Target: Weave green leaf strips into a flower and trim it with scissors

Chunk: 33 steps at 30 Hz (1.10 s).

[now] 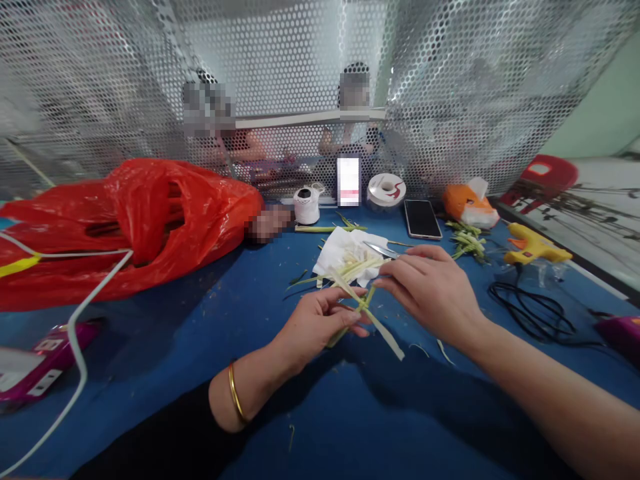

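Pale green strips of leaf or stalk (383,328) cross one another between my hands, just above the blue table. My left hand (317,320) pinches them where they cross, thumb against fingers. Close by on the right, my right hand (433,290) is closed, its fingertips on the upper end of a strip. A pointed metal tool (381,249) shows beyond my right fingers; whether the hand holds it cannot be made out. Behind my hands, a white tissue (334,252) carries several cut pale strips (353,268).
A red plastic bag (200,200) fills the back left. Along the back stand a thread spool (306,205), a lit phone (349,181), a ribbon roll (387,191) and a dark phone (423,219). Right are green trimmings (469,241), a tissue pack (470,205) and a corded yellow glue gun (537,245).
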Tool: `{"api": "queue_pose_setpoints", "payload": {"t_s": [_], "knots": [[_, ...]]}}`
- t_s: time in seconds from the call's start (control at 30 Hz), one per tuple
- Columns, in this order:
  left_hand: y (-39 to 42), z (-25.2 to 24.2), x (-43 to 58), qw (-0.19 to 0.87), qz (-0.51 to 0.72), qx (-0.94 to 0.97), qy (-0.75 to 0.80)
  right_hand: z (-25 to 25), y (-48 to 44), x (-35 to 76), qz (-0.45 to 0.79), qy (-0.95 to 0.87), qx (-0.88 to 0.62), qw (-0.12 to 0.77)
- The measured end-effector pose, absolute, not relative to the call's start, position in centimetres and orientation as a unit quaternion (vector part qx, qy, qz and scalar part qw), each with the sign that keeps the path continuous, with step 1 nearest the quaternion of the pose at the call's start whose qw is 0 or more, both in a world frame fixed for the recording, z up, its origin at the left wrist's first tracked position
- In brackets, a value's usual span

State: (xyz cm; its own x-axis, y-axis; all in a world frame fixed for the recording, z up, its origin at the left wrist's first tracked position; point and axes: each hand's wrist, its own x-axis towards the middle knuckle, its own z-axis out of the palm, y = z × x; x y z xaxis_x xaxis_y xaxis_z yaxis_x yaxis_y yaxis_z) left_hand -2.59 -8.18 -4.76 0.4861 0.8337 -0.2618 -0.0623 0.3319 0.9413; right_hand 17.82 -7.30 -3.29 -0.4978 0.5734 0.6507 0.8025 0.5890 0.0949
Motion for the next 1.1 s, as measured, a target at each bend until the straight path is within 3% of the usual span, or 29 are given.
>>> {"api": "queue_pose_setpoints", "payload": {"t_s": [0.13, 0.33, 0.57, 0.87, 1.1], "knots": [[-8.8, -5.1, -2.4, 0.736, 0.320, 0.485, 0.347, -3.1, -7.4, 17.9, -0.127, -0.837, -0.416, 0.333], [-8.7, -5.1, -3.1, 0.771, 0.267, 0.508, 0.274, -2.8, -7.8, 17.3, -0.153, -0.861, -0.346, 0.340], [-9.1, -4.6, -2.5, 0.751, 0.189, 0.533, 0.341, -3.5, -8.5, 15.9, -0.113, -0.884, -0.306, 0.333], [-9.5, -5.3, -1.8, 0.652, 0.248, 0.551, 0.459, -3.2, -10.0, 14.9, -0.053, -0.877, -0.338, 0.336], [-8.0, -4.7, -2.5, 0.703, 0.364, 0.392, 0.469, -4.3, -12.4, 13.4, -0.037, -0.895, -0.340, 0.286]]}}
